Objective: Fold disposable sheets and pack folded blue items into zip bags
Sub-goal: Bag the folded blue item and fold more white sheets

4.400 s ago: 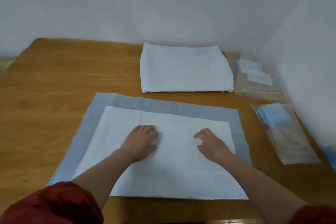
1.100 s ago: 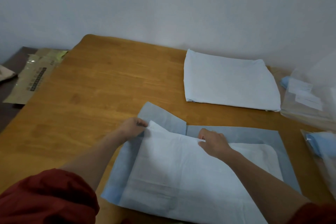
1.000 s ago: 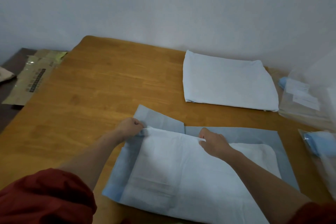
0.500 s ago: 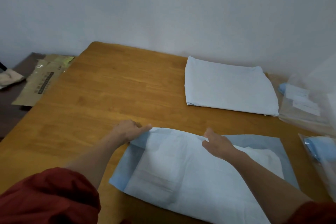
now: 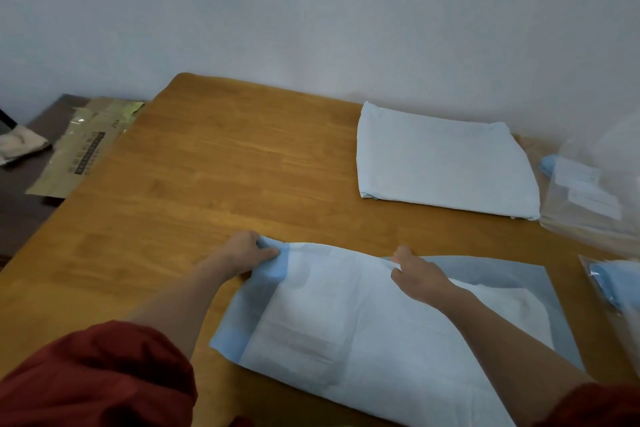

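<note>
A disposable sheet (image 5: 346,322), white with a blue border, is spread on the near part of a wooden table (image 5: 207,184), its left portion doubled over toward the right so that a grey-blue strip is left uncovered at the right side. The far left corner of the folded layer is pinched by the left hand (image 5: 247,251), thumb against curled fingers. The far edge of the same layer is grasped near its middle by the right hand (image 5: 417,276), fingers curled over the edge. Red sleeves (image 5: 93,374) are seen at the near edge. A folded white stack (image 5: 443,166) is laid at the far right of the table, well apart from the sheet. Clear zip bags (image 5: 588,198) are piled at the right edge, and a nearer bag (image 5: 616,284) is seen to hold something blue. A brown packet (image 5: 86,146) is left on a lower surface beyond the table's left edge.
</note>
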